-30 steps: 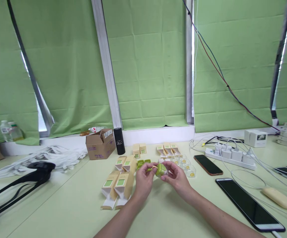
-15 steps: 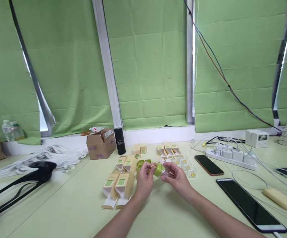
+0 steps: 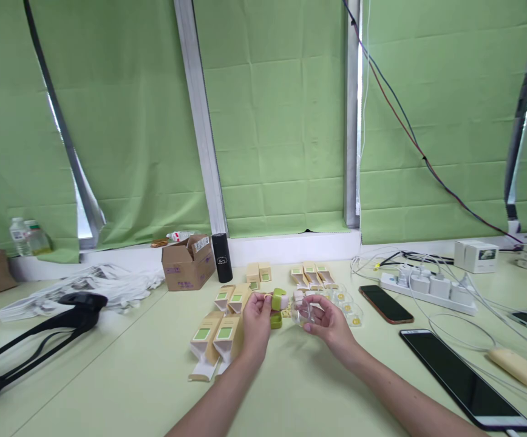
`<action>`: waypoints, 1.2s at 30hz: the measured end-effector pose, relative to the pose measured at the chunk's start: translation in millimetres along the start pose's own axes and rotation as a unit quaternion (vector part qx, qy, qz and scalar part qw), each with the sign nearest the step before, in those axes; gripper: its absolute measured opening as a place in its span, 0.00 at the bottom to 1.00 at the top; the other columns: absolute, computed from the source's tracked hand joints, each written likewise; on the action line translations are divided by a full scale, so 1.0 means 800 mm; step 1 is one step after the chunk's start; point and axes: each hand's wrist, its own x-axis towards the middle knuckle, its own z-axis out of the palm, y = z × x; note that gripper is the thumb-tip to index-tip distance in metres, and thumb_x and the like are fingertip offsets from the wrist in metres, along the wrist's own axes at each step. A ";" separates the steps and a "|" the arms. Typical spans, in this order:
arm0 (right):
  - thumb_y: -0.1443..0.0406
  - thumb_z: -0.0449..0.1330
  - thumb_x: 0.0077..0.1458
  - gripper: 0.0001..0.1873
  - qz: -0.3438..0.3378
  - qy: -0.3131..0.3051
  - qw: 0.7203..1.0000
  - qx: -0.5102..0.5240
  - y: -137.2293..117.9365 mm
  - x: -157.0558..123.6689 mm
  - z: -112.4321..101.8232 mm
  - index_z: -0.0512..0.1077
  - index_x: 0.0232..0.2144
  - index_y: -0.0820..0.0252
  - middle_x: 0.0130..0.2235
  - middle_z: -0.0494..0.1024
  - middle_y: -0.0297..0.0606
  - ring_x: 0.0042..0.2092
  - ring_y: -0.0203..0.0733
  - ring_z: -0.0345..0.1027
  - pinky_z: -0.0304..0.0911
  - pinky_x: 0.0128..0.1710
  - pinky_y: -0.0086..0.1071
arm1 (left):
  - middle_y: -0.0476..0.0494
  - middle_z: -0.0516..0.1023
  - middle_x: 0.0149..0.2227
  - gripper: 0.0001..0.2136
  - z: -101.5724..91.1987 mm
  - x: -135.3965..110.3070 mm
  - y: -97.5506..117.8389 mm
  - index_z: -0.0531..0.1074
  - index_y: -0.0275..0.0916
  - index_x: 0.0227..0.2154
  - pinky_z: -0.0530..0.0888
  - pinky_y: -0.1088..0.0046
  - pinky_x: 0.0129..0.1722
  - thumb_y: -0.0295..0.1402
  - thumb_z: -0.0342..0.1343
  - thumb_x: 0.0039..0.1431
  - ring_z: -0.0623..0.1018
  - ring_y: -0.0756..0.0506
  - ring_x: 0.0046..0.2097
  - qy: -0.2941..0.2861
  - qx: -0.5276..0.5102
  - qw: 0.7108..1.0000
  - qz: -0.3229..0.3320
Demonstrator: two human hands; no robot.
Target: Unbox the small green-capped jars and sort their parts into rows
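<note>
My left hand [image 3: 257, 321] is closed in a pinch on a small green piece [image 3: 278, 297] with a pale end pointing right. Across a short gap, my right hand [image 3: 329, 321] grips a clear plastic cover [image 3: 302, 313] in its fingertips. Beneath the left fingers, another green piece [image 3: 275, 321] rests on the table. Beyond the right hand are several clear plastic pieces with yellow centres [image 3: 353, 317], partly hidden by that hand. Beside my left wrist lie tan cartons with green windows [image 3: 227, 337], their white flaps open towards me.
More small cartons [image 3: 312, 276] stand further back. A cardboard box [image 3: 187, 265] and a black cylinder [image 3: 221, 259] are at the back left. On the right are two phones [image 3: 464, 377], a power strip [image 3: 427, 291] and loose white cables. Black goggle-like gear [image 3: 81, 303] lies left, by white straps [image 3: 85, 292].
The clear cover has come away from the green piece. My hands have moved apart, the left with the green piece and the right with the cover. The view has shifted slightly.
</note>
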 end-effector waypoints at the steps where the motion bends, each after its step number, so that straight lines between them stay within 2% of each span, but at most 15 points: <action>1: 0.57 0.80 0.36 0.34 -0.006 -0.006 1.000 0.004 -0.001 -0.001 0.000 0.71 0.45 0.52 0.46 0.81 0.43 0.55 0.57 0.74 0.68 0.56 0.52 | 0.48 0.79 0.29 0.22 -0.001 0.001 -0.001 0.67 0.40 0.30 0.78 0.70 0.35 0.53 0.66 0.52 0.80 0.46 0.32 0.005 -0.002 1.000 -0.003; 5: 0.60 0.77 0.42 0.31 -0.033 -0.033 0.999 0.003 -0.008 -0.003 0.001 0.71 0.48 0.48 0.52 0.78 0.41 0.58 0.53 0.72 0.66 0.59 0.48 | 0.47 0.80 0.30 0.22 -0.004 0.004 -0.005 0.68 0.40 0.31 0.79 0.69 0.35 0.53 0.66 0.51 0.82 0.44 0.34 0.014 -0.003 1.000 -0.013; 8: 0.61 0.76 0.44 0.28 -0.050 -0.040 0.998 -0.020 -0.015 -0.004 0.001 0.72 0.47 0.49 0.54 0.77 0.40 0.58 0.51 0.70 0.63 0.61 0.47 | 0.47 0.80 0.30 0.22 -0.005 0.005 -0.007 0.68 0.39 0.31 0.80 0.68 0.36 0.53 0.66 0.52 0.82 0.44 0.34 0.015 -0.010 1.000 -0.013; 14: 0.58 0.75 0.43 0.28 -0.072 0.026 0.991 -0.106 -0.040 0.000 -0.007 0.74 0.46 0.53 0.50 0.78 0.43 0.48 0.51 0.73 0.70 0.48 0.44 | 0.46 0.81 0.30 0.23 -0.004 0.006 -0.011 0.69 0.39 0.31 0.80 0.67 0.36 0.54 0.67 0.50 0.82 0.44 0.34 0.015 -0.009 1.000 -0.022; 19: 0.55 0.73 0.45 0.27 -0.103 0.052 0.982 -0.149 -0.076 0.011 -0.023 0.73 0.47 0.53 0.49 0.79 0.43 0.52 0.52 0.72 0.68 0.52 0.43 | 0.45 0.81 0.30 0.23 -0.004 0.006 -0.013 0.69 0.39 0.31 0.80 0.67 0.36 0.55 0.67 0.50 0.82 0.45 0.33 0.018 -0.007 1.000 -0.023; 22: 0.53 0.71 0.49 0.19 -0.090 0.051 0.971 -0.216 -0.096 0.014 -0.037 0.74 0.41 0.53 0.47 0.80 0.43 0.49 0.51 0.74 0.69 0.49 0.43 | 0.45 0.81 0.30 0.22 -0.002 0.005 -0.011 0.69 0.39 0.31 0.80 0.68 0.36 0.54 0.67 0.51 0.82 0.45 0.33 0.015 -0.008 1.000 -0.021; 24: 0.55 0.67 0.52 0.12 -0.080 0.035 0.952 -0.292 -0.109 0.009 -0.049 0.74 0.34 0.54 0.47 0.80 0.43 0.51 0.52 0.73 0.69 0.50 0.44 | 0.45 0.81 0.30 0.22 -0.002 0.005 -0.011 0.69 0.39 0.31 0.80 0.69 0.35 0.53 0.67 0.51 0.82 0.46 0.33 0.011 -0.006 1.000 -0.021; 26: 0.58 0.63 0.55 0.07 -0.090 0.028 0.918 -0.386 -0.119 -0.001 -0.062 0.74 0.30 0.54 0.51 0.78 0.43 0.55 0.53 0.71 0.67 0.53 0.44 | 0.46 0.81 0.30 0.21 -0.002 0.005 -0.011 0.69 0.39 0.31 0.79 0.70 0.35 0.52 0.66 0.52 0.82 0.46 0.32 0.010 -0.002 1.000 -0.021; 29: 0.63 0.60 0.55 0.05 -0.110 0.058 0.831 -0.543 -0.126 -0.024 -0.082 0.75 0.28 0.52 0.51 0.75 0.42 0.54 0.53 0.70 0.64 0.53 0.46 | 0.46 0.81 0.30 0.20 -0.002 0.004 -0.012 0.70 0.39 0.32 0.79 0.71 0.34 0.51 0.66 0.53 0.82 0.46 0.33 0.005 0.004 1.000 -0.020; 31: 0.64 0.59 0.55 0.07 -0.099 0.073 0.780 -0.613 -0.124 -0.040 -0.094 0.76 0.28 0.52 0.46 0.75 0.42 0.50 0.53 0.71 0.66 0.47 0.43 | 0.46 0.81 0.31 0.20 -0.001 0.003 -0.012 0.70 0.39 0.32 0.78 0.71 0.34 0.51 0.66 0.53 0.82 0.46 0.33 0.003 0.009 1.000 -0.022; 34: 0.67 0.56 0.55 0.09 -0.054 0.065 0.759 -0.645 -0.113 -0.059 -0.109 0.75 0.27 0.53 0.42 0.74 0.39 0.37 0.45 0.73 0.64 0.34 0.36 | 0.46 0.81 0.30 0.20 0.000 0.001 -0.011 0.70 0.39 0.31 0.78 0.71 0.33 0.51 0.66 0.53 0.82 0.46 0.33 0.004 0.015 1.000 -0.022; 36: 0.69 0.55 0.55 0.11 -0.043 0.062 0.750 -0.657 -0.105 -0.066 -0.116 0.75 0.26 0.54 0.41 0.74 0.39 0.32 0.41 0.72 0.61 0.30 0.34 | 0.46 0.81 0.30 0.21 0.001 0.001 -0.010 0.69 0.39 0.31 0.78 0.71 0.33 0.52 0.66 0.52 0.81 0.46 0.32 0.008 0.017 1.000 -0.022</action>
